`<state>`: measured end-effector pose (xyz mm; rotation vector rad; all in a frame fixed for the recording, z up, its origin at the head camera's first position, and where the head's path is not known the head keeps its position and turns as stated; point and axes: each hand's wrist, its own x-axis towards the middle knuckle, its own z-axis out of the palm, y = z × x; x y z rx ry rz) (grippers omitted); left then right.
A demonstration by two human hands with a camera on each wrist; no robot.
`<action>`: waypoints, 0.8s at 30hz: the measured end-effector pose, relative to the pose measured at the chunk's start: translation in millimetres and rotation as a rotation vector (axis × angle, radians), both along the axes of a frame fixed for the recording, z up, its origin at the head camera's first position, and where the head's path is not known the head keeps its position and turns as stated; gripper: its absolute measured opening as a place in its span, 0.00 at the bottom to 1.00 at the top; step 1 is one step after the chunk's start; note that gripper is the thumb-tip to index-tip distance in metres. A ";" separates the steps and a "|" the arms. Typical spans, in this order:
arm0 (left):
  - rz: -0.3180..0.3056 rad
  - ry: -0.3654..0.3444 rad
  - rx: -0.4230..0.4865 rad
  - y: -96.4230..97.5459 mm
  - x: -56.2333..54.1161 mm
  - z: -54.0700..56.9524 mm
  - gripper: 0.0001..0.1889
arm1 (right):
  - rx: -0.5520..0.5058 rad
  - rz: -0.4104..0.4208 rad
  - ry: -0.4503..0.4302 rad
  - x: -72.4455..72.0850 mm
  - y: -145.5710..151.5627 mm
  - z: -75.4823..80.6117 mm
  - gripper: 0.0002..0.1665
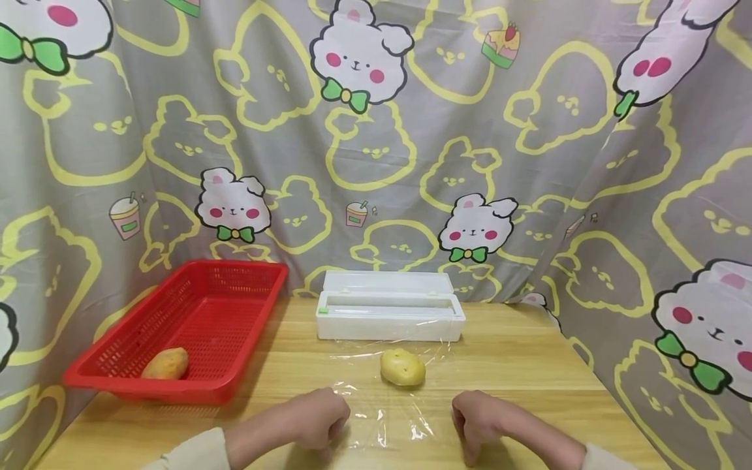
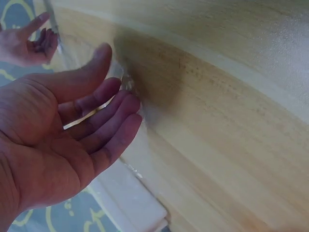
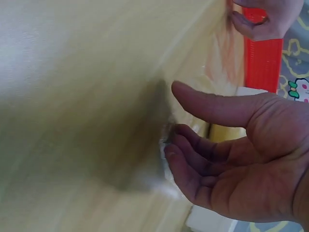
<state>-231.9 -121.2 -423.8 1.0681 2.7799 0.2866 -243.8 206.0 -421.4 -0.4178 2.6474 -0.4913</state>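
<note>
A sheet of clear plastic wrap [image 1: 382,421] stretches over the table from a white wrap dispenser box [image 1: 390,328]. A yellow potato [image 1: 403,367] sits within the spread of wrap, in front of the box. At the wrap's near left side is my left hand [image 1: 320,418]; its wrist view shows loosely bent fingers [image 2: 108,128] at the film's edge, the thumb held apart from them. My right hand [image 1: 480,418] is at the near right side. In its wrist view, bent fingertips [image 3: 173,151] touch the film's edge and the thumb stands away.
On the left stands a red plastic basket [image 1: 249,320] with another potato [image 1: 167,364] in its near end. The dispenser's lid [image 1: 388,282] is raised at the back. A patterned curtain [image 1: 376,150] hangs behind and along both sides of the wooden table [image 1: 529,352].
</note>
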 end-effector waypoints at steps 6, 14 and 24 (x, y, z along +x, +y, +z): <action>-0.082 0.079 0.014 -1.4 -3.9 -3.7 0.17 | -0.100 0.058 0.066 -2.8 8.2 -9.7 0.22; -0.069 0.071 -0.017 2.2 -5.6 -2.2 0.18 | -0.142 0.171 0.212 -3.3 11.0 -14.5 0.20; -0.048 -0.028 -0.106 2.5 -0.8 6.7 0.18 | -0.137 0.139 0.084 0.7 7.3 -6.7 0.17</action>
